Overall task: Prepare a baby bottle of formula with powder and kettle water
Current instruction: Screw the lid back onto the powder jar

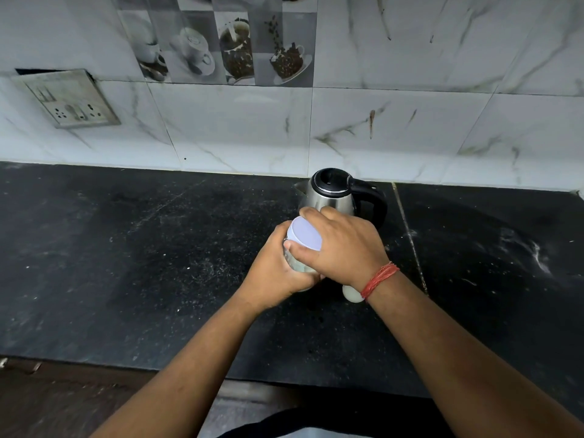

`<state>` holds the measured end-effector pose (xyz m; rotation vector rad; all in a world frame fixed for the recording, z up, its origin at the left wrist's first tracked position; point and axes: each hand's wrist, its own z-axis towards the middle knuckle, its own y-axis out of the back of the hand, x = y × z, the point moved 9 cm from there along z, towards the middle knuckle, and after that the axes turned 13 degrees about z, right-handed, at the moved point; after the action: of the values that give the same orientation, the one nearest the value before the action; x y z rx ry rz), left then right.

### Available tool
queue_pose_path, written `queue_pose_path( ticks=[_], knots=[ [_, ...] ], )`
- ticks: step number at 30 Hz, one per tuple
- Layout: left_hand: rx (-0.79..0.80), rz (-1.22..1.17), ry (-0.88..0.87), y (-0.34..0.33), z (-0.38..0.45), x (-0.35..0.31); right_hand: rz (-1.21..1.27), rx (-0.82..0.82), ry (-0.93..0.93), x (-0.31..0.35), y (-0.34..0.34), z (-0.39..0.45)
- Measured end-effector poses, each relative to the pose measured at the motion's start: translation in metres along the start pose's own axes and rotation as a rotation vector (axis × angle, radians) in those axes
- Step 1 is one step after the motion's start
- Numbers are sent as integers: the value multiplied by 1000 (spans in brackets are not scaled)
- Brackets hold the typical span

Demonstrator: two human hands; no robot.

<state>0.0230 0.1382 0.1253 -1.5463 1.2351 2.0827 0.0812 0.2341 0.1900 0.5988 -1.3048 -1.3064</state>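
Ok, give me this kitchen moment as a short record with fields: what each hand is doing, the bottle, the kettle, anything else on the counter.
left hand: wrapped around the bottle's clear body
right hand: fingers over the bottle's white cap
bottle: held between both hands, cap on, tilted toward the camera
kettle: steel, black handle, standing on the counter behind the hands
counter: dark stone, lightly dusted
other: small white object under the right wrist, unclear what

- I can read no text, brand or number anywhere here.
- The kettle (328, 197) beyond my hands shows no legible label.
- The decorative wall tiles (221, 49) carry only coffee-cup pictures.
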Motion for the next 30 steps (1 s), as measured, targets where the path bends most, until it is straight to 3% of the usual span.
queue_pose_path(
  ticks=[7,13,21,30],
  knots=[
    [-19,-11,-25,7,9,17,258,-24,-91,-6,-13,-1],
    [-54,156,52,5,13,59,546,44,-155,-26,-61,-11],
    [-5,129,102,-17,11,107,551,32,-235,-36,-114,-33],
    [35,138,156,-33,2,143,524,136,-174,-42,-143,-52]
  ],
)
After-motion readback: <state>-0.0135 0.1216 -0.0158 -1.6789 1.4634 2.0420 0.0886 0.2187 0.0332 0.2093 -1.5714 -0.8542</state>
